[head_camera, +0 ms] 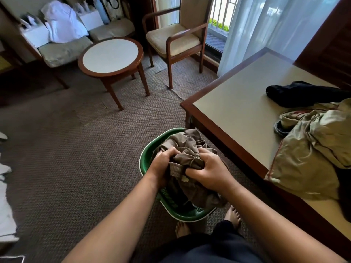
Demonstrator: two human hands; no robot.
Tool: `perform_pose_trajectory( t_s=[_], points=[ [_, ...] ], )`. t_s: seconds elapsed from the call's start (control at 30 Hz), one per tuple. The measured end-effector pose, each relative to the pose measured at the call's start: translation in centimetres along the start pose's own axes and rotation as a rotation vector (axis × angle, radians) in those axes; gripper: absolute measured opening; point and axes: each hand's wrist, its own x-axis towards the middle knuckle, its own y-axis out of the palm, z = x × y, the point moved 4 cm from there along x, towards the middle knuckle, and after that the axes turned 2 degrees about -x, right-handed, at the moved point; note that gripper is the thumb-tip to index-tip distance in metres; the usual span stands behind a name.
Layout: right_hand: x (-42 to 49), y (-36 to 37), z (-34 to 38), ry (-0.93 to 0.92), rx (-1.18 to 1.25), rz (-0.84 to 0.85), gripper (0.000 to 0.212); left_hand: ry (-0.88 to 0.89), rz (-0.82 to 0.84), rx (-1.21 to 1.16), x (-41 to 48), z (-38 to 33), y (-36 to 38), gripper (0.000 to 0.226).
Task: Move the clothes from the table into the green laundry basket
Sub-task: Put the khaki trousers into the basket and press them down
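The green laundry basket [146, 158] stands on the carpet just in front of my feet, beside the table's corner. A bunched brown garment [187, 147] fills its top. My left hand [163, 165] grips the garment's left side and my right hand [209, 168] grips its right side, both over the basket. On the table [233, 103] to the right lie a crumpled beige garment [311, 149] and a dark garment [298, 93] behind it. Something dark lies at the table's near right edge, mostly cut off.
A round wooden side table [111, 56] stands ahead on the carpet. An armchair [174, 38] is by the window and another seat [62, 50] with white bags at the far left. White cloth [5, 205] lies at the left edge.
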Motion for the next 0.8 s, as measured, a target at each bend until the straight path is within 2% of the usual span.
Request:
perform_pose_trajectory(
  t_s=[0.07, 0.17, 0.27, 0.33, 0.43, 0.6, 0.8],
  points=[
    [0.2, 0.1, -0.2, -0.011, -0.014, 0.005, 0.023, 0.002, -0.008, -0.019, 0.1, -0.1, -0.3, 0.045],
    [0.7, 0.3, -1.0, 0.028, -0.062, 0.013, 0.041, 0.032, -0.063, -0.043, 0.5, -0.5, -0.7, 0.057],
    [1.0, 0.5, -2.4, 0.144, -0.146, 0.051, 0.062, 0.079, -0.169, 0.024, 0.7, -1.1, -0.8, 0.043],
    [1.0, 0.5, -3.1, 0.203, -0.183, 0.078, 0.069, 0.083, -0.228, 0.056, 1.0, -1.0, -0.9, 0.039],
    [1.0, 0.5, -3.6, 0.221, -0.226, 0.111, 0.064, 0.095, -0.286, 0.115, 1.5, -0.4, -1.3, 0.057],
    [1.0, 0.3, -4.3, 0.245, -0.203, 0.083, 0.06, 0.125, -0.252, 0.194, 2.3, 0.6, -0.2, 0.044],
    [1.3, -1.4, -4.2, 0.23, -0.107, -0.026, 0.058, 0.173, -0.119, 0.332, 2.4, -0.1, 3.9, 0.031]
  ],
)
